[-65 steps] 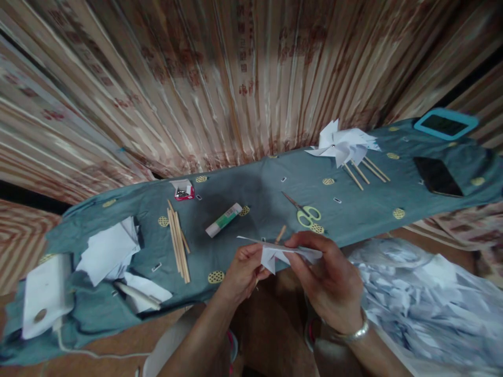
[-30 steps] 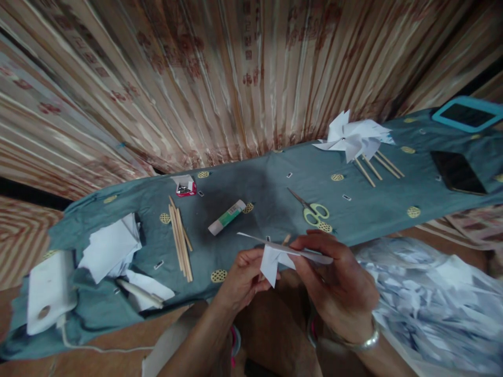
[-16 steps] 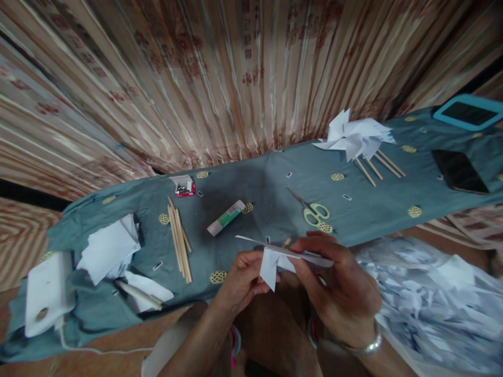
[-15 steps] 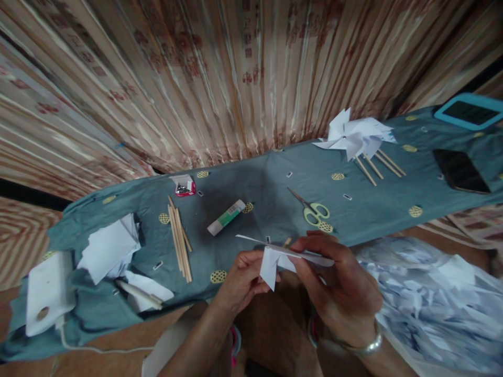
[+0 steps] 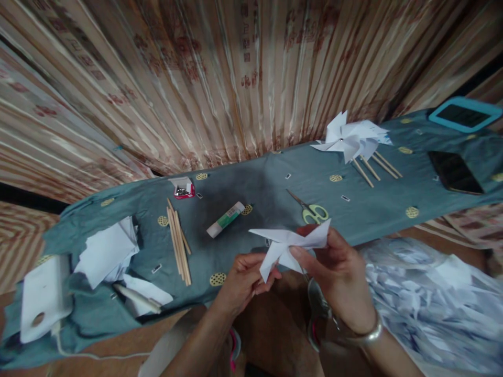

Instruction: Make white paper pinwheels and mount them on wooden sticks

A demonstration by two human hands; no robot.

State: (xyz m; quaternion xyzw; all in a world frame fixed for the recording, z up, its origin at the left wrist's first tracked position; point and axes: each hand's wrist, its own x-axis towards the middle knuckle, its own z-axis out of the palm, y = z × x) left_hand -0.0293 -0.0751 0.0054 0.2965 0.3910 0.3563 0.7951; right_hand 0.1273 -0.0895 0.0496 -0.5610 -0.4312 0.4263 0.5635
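Left hand [image 5: 245,277] is curled narrowly at the lower left of the folded white paper [image 5: 281,247]; whether something is gripped inside cannot be told. The paper is placed between both hands, its long axis running left to right. Scissors [image 5: 306,207] are laid just beyond its right part, which is pinched by the right hand [image 5: 341,277].

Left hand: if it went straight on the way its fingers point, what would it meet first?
Probably the folded paper, which the left hand appears to pinch; beyond that, the right hand. Depth is hard to judge from this single view.
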